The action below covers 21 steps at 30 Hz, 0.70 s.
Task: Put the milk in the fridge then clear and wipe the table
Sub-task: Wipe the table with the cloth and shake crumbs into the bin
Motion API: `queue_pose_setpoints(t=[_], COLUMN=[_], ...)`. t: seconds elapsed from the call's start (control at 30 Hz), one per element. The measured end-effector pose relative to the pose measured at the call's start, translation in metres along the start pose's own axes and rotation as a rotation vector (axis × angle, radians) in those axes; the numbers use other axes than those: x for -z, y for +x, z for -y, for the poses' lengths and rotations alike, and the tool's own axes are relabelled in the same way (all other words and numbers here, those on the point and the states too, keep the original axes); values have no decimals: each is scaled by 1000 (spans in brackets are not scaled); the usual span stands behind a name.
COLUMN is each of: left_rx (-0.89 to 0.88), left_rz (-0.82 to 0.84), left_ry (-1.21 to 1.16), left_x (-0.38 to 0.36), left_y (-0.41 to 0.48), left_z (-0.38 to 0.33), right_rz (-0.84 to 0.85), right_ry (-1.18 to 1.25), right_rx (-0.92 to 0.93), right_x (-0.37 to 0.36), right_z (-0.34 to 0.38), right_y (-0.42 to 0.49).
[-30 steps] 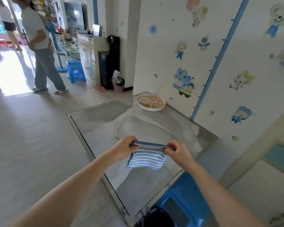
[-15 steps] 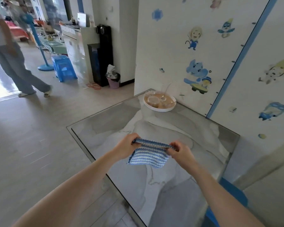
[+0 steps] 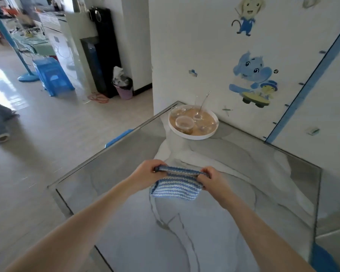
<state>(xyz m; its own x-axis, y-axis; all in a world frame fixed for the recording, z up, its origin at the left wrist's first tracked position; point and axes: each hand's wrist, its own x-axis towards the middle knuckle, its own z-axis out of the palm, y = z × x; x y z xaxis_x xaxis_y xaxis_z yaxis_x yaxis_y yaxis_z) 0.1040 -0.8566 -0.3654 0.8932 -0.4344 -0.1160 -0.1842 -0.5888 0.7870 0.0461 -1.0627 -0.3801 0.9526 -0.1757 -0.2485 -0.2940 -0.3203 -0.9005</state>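
Dishcloth [image 3: 176, 186]: blue-and-white striped knit, stretched between both hands, held above the near half of the worktop; contact with the surface not discernible.
Left hand [image 3: 148, 173]: fingers curled round the dishcloth's upper left edge, gripping.
Right hand [image 3: 213, 180]: pinching the upper right edge of the same dishcloth.
Worktop [image 3: 253, 203]: glass over grey marbled pattern, pushed against a stickered wall.
Round tray [image 3: 192, 136]: white-rimmed, at the far corner by the wall; carrying a clear lidded tub [image 3: 184, 122], a long spoon [image 3: 204, 103] and other clear ware.
Milk: nowhere in view; judged already put away.
Fridge: not identifiable.
Progress: clearing largely done, judging by the surface.
Remaining: tray to remove; wiping apparently not yet started.
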Motion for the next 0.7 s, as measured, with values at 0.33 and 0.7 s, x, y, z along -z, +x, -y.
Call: queue_pose_setpoints(t=[0.33, 0.7], left_rx=[-87, -326], left_rz=[149, 87], left_ry=[109, 64], left_x=[68, 125], left_y=[151, 316], left_z=[71, 131], right_rz=[100, -165], right_ry=[-211, -319], right_rx=[53, 168], right_x=[-57, -92], right_z=[29, 67], right_y=[143, 304])
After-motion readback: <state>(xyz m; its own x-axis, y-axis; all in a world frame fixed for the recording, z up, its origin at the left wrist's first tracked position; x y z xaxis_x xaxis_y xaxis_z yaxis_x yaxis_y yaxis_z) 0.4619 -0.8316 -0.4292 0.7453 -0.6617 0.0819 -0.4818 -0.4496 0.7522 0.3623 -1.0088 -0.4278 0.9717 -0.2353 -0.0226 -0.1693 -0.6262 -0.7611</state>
